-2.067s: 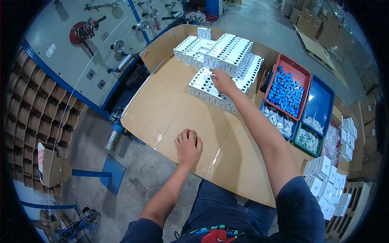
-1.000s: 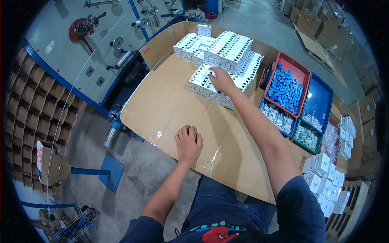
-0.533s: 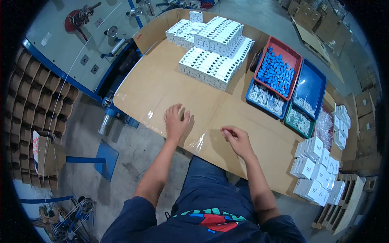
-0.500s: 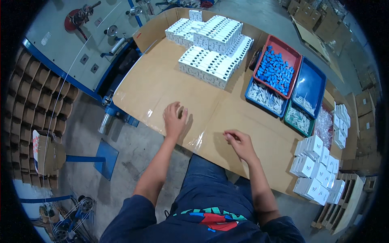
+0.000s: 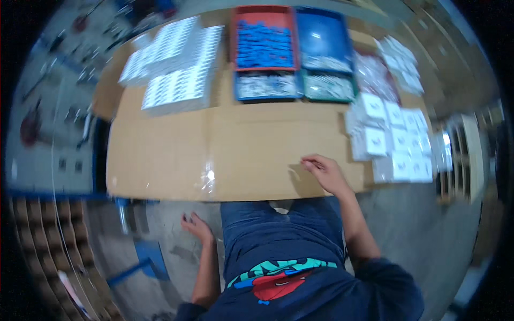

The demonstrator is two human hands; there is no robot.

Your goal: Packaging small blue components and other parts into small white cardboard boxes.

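Head view, blurred: nearest, the left hand hangs below the table's near edge with fingers loosely spread, holding nothing. The right hand rests on the cardboard-covered table near that edge, fingers curled, nothing visibly gripped. White boxes lie just right of it; farther off sit a red tray of blue parts, a blue tray and stacked white boxes far left.

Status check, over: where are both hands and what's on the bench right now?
Right hand resting on cardboard bench top, fingers empty. Left hand off the bench, hanging below its edge, empty. White boxes just right of right hand. Nothing between them.
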